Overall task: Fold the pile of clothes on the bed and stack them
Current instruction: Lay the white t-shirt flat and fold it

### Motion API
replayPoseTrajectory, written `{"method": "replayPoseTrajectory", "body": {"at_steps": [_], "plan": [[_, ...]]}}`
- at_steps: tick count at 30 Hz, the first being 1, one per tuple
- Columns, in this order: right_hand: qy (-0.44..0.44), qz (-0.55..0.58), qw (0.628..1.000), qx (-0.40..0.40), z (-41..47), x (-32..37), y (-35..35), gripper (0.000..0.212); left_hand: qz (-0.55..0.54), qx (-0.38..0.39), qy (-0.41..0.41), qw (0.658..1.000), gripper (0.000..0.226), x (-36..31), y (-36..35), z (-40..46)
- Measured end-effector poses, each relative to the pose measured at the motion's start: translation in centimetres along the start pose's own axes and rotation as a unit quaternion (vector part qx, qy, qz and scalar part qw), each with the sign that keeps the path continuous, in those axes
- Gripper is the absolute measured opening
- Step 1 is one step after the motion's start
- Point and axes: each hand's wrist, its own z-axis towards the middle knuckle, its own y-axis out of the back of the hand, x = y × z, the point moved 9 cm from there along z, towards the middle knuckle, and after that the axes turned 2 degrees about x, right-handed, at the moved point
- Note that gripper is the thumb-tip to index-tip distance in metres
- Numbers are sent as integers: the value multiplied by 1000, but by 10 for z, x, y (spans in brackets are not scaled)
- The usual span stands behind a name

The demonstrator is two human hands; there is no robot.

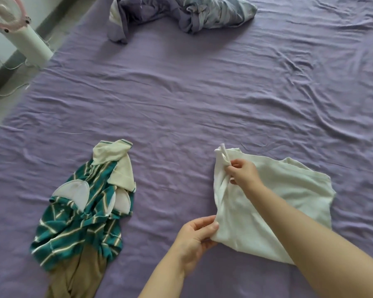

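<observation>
Nearest my lens lay two bare forearms, reaching up from the lower edge of the head view over the bed.

Item 1: left hand (195, 238). I logged it low and centre, thumb and fingers pinching the near left corner of the white garment.

Item 2: right hand (242, 174). It sat farther up the bed, fingers curled and pinching a bunched strap or fold at the garment's far left corner, which stood raised a little off the sheet.

Item 3: white, thin, soft fabric garment (289, 203). It was spread partly flat on the bed at right of centre, its left edge held between the two hands, its right part lying wrinkled on the sheet beneath the right forearm.

Item 4: green knit top with cream stripes and a cream collar (82, 214). Crumpled, unfolded, at lower left, well apart from the white garment. Pale rounded pads showed at its middle.

Item 5: tan cloth (78, 278). It lay partly under the striped top's near end, running off the bottom edge.

Item 6: wrinkled lilac bed sheet (181, 100), covering the bed.

Item 7: bundle of purple and pale patterned bedding (181, 14), heaped at the far edge.

Item 8: white and pink standing fan (28, 37), beside the bed at upper left, its white cord trailing on the floor.
</observation>
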Motion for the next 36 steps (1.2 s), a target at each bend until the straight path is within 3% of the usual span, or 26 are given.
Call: {"method": "replayPoseTrajectory", "body": {"at_steps": [4,8,17,22,24,26,28,30,31,33,36], "plan": [[-27,110,994,7,-16,-27,61,11,32,45,1,998,30,14,-59,2],[-11,147,989,-24,-30,-44,134,10,81,59,2,995,42,38,-113,10],[-15,165,982,-94,-36,-106,240,14,147,68,10,987,57,101,-209,42],[-83,116,979,-149,-32,-161,257,28,204,39,44,977,56,135,-219,60],[-120,92,979,-139,-37,-180,249,33,207,10,35,978,48,132,-214,64],[-123,44,983,-126,-42,-186,238,37,246,-71,-33,966,38,107,-193,68],[-122,14,986,-114,-52,-185,224,43,352,-206,-130,903,33,65,-160,67],[-125,0,986,-112,-62,-185,210,49,417,-294,-167,844,34,32,-131,65],[-119,-12,986,-116,-65,-184,206,49,414,-297,-152,847,37,26,-122,70],[-107,-9,987,-119,-68,-185,203,44,367,-252,-94,890,41,28,-119,85],[-125,128,982,-67,-65,-191,197,37,298,-184,-55,935,38,34,-137,102]]}}
